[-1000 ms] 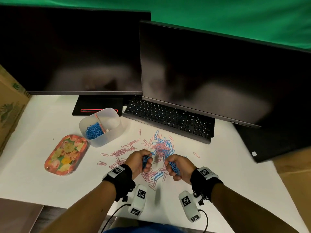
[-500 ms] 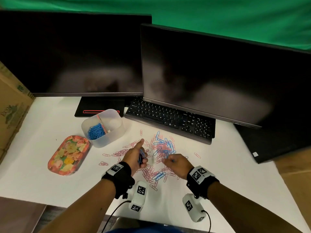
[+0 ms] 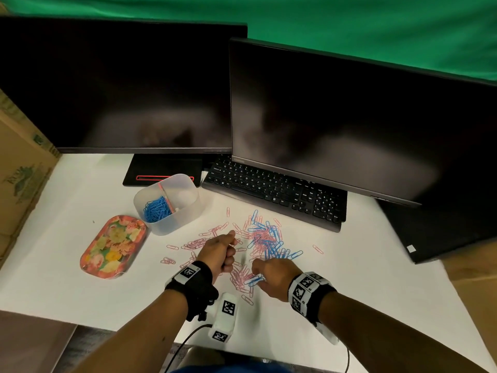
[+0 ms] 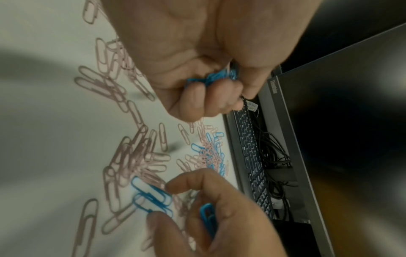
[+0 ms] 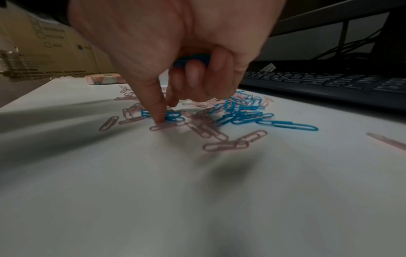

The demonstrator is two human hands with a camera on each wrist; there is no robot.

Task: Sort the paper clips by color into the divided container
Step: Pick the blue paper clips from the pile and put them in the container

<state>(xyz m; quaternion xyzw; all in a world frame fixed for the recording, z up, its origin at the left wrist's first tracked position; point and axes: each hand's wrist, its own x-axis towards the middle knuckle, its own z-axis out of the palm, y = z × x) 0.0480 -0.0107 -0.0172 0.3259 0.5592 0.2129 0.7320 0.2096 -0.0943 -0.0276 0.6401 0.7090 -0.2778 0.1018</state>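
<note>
Left hand (image 3: 219, 251) is fisted around a bunch of blue clips (image 4: 211, 79) above the worktop (image 3: 80, 286). Further left, a floral tray (image 3: 113, 246) lies beside the container (image 3: 172, 224), whose left compartment holds blue clips; I cannot tell what the right one holds. Pink clips (image 3: 196, 243) and a mixed pile (image 3: 265, 238) lie scattered between the hands and the keyboard (image 3: 274, 188). Right hand (image 3: 274, 278) curls its back fingers on blue clips (image 5: 193, 58) while thumb and forefinger reach down at a blue pair (image 4: 151, 196) on the worktop.
</note>
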